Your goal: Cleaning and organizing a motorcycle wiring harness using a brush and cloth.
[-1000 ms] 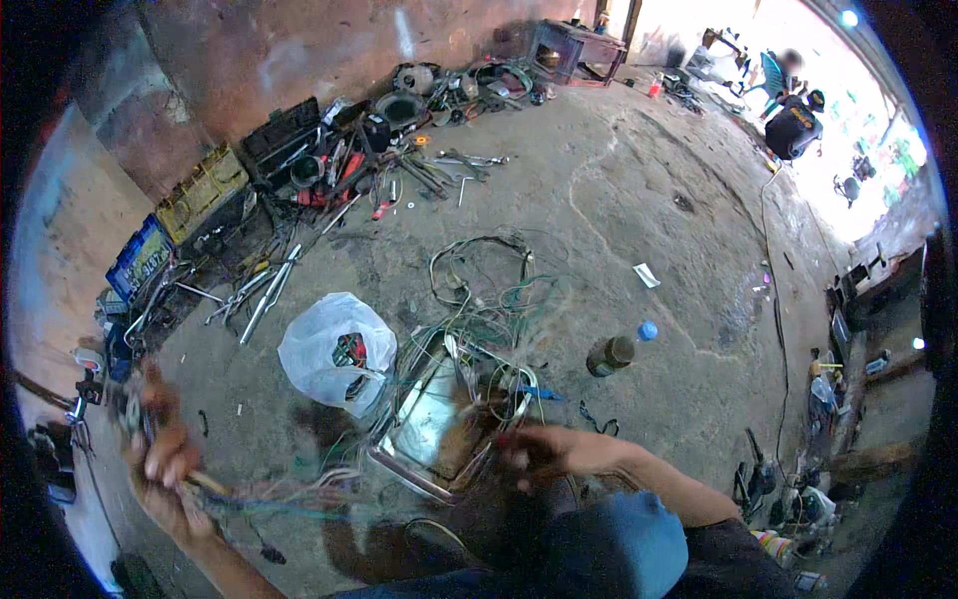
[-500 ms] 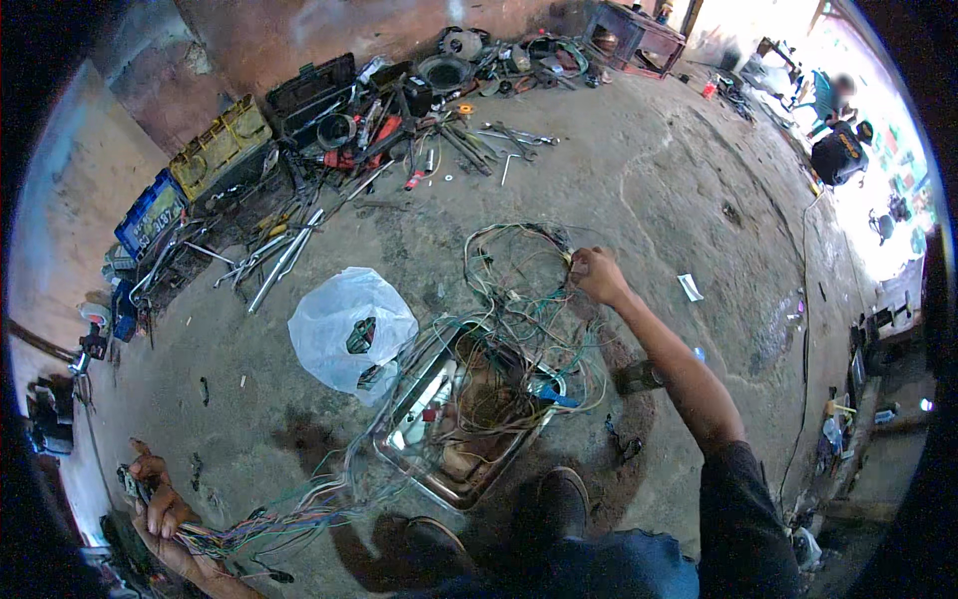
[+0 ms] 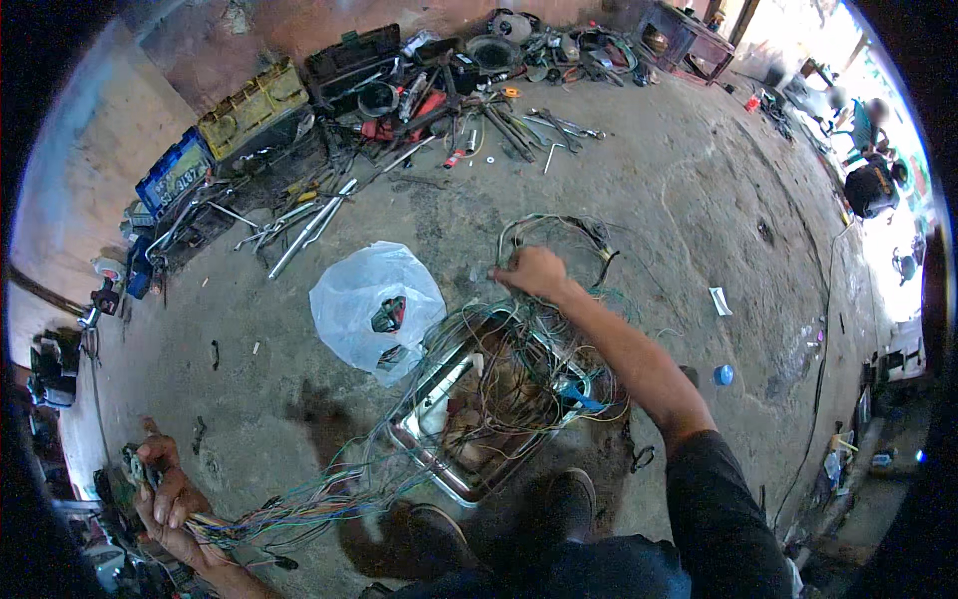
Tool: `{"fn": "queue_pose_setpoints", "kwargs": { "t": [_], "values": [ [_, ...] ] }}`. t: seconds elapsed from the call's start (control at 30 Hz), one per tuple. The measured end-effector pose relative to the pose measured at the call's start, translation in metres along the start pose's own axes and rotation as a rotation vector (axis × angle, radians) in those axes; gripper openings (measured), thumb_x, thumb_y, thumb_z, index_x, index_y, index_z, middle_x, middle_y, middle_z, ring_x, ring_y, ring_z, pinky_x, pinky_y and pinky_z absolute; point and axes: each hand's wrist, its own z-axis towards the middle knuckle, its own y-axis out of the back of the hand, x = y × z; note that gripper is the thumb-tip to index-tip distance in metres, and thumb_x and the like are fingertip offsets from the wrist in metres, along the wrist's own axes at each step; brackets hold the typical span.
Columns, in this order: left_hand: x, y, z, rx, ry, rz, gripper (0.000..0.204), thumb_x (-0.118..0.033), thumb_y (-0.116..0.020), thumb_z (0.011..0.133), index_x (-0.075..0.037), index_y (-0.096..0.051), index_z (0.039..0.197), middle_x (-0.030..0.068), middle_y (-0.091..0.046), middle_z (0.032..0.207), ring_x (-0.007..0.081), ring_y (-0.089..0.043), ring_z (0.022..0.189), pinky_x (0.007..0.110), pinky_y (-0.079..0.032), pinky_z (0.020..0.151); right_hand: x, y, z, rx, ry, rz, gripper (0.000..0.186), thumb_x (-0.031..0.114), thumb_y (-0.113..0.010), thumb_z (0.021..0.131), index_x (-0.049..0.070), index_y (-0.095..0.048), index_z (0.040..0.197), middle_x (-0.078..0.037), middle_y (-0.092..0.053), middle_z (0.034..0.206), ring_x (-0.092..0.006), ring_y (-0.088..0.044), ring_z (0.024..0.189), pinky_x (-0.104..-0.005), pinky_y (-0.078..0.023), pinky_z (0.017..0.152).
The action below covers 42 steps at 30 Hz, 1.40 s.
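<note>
At the lower left, my left hand (image 3: 172,499) is closed around one end of a multicoloured wiring harness (image 3: 309,506), with dark connectors sticking out past the fingers. The strands run right into a tangle over a shiny rectangular metal tray (image 3: 454,487) on the floor. Beyond the tray, my right hand (image 3: 536,273) is pinched at the left side of a loop of wires (image 3: 559,220); its fingertips partly hide what they grip. A blue piece (image 3: 579,396) lies among the wires at the tray's right. Left of the tangle sits a whitish plastic bag (image 3: 344,309) with dark parts inside.
Toolboxes, one yellow (image 3: 254,105) and one blue (image 3: 175,175), stand along the wall beside piled tools. Long metal bars (image 3: 311,230) lie before them. A blue cap (image 3: 723,374) and white scrap (image 3: 719,301) are on the concrete at right. People sit at the far right.
My right hand has moved left across the wire loop, from its right side to its left. The left hand still grips the harness. The view has shifted slightly.
</note>
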Motion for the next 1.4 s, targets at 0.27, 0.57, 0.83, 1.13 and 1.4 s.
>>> {"fn": "queue_pose_setpoints", "kwargs": {
  "t": [0.27,0.57,0.83,1.13,1.4],
  "values": [
    [-0.002,0.001,-0.015,0.021,-0.03,-0.021,0.066,0.002,-0.049,0.097,-0.009,-0.017,0.153,0.0096,-0.044,0.128,0.0124,-0.048,0.07,0.03,-0.043,0.059,-0.015,-0.012,0.027,-0.042,-0.007,0.105,0.051,0.051,-0.065,0.085,0.002,-0.075,0.097,-0.025,-0.071,0.1,-0.0417,-0.07,0.095,-0.0478,-0.057,0.086],
    [0.022,-0.009,-0.014,0.068,0.026,0.031,0.055,-0.002,-0.05,0.1,-0.004,-0.026,0.15,0.0104,-0.049,0.13,0.0108,-0.047,0.073,0.029,-0.045,0.066,0.038,-0.016,-0.035,0.127,-0.047,-0.053,0.046,0.041,-0.059,0.089,0.0,-0.072,0.106,-0.022,-0.072,0.108,-0.0426,-0.068,0.104,-0.048,-0.055,0.09],
    [0.016,-0.011,-0.018,0.019,-0.033,0.022,0.059,0.003,-0.051,0.097,-0.002,-0.025,0.149,0.0134,-0.047,0.129,0.0129,-0.049,0.071,0.029,-0.045,0.061,0.0,0.026,-0.014,0.01,0.13,0.184,0.034,0.025,-0.059,0.083,0.005,-0.071,0.108,-0.02,-0.073,0.093,-0.0304,-0.072,0.086,-0.0444,-0.057,0.076],
    [-0.084,0.031,0.003,0.049,-0.22,0.174,0.017,-0.006,-0.056,0.099,-0.003,-0.044,0.111,0.0028,-0.043,0.088,0.0112,-0.043,0.076,0.027,-0.042,0.071,-0.124,0.311,-0.072,0.167,-0.271,1.278,0.037,0.028,-0.055,0.097,0.015,-0.06,0.131,-0.009,-0.061,0.102,-0.0228,-0.057,0.087,-0.0442,-0.054,0.075],
    [-0.178,0.093,0.053,0.03,-0.471,0.371,0.028,-0.002,-0.056,0.095,0.005,-0.048,0.121,0.0039,-0.044,0.089,0.0122,-0.043,0.075,0.027,-0.041,0.074,-0.247,0.378,-0.088,-0.086,-0.398,1.3,0.02,0.027,-0.053,0.095,0.008,-0.06,0.09,-0.006,-0.061,0.072,-0.0172,-0.055,0.061,-0.0334,-0.047,0.058]
  ]
}}
